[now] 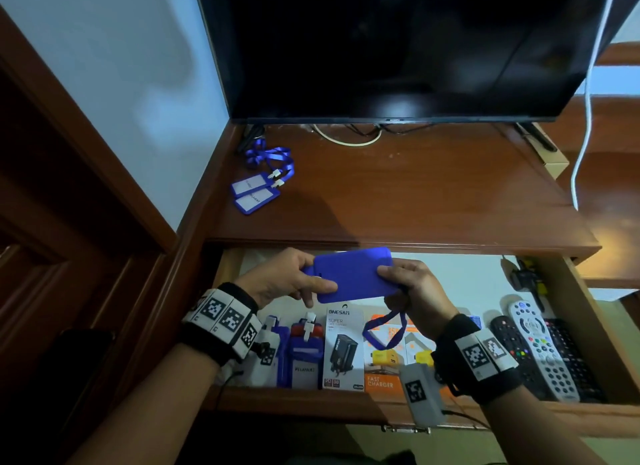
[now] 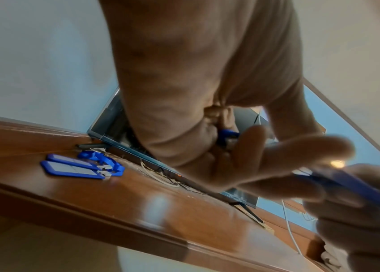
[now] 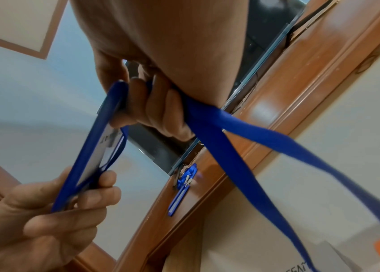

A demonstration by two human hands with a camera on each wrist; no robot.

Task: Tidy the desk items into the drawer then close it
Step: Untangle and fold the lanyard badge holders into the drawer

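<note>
Over open drawer (image 1: 588, 329): blue badge holder (image 1: 353, 274), pinched by L hand (image 1: 287, 281) & R hand (image 1: 415, 291); lanyard (image 1: 384, 329) hangs below.

A dark television (image 1: 398, 45) stands at the back of the desk (image 1: 415, 194), its screen off. Black and white cables (image 1: 349, 137) lie tangled beneath it, and a white cord (image 1: 585, 118) hangs down at the right. What may be a cardboard box (image 1: 554, 161) sits behind the television's right foot.

Head view looks down; both wrist views look up, sharing the desk (image 1: 398, 187).
</note>
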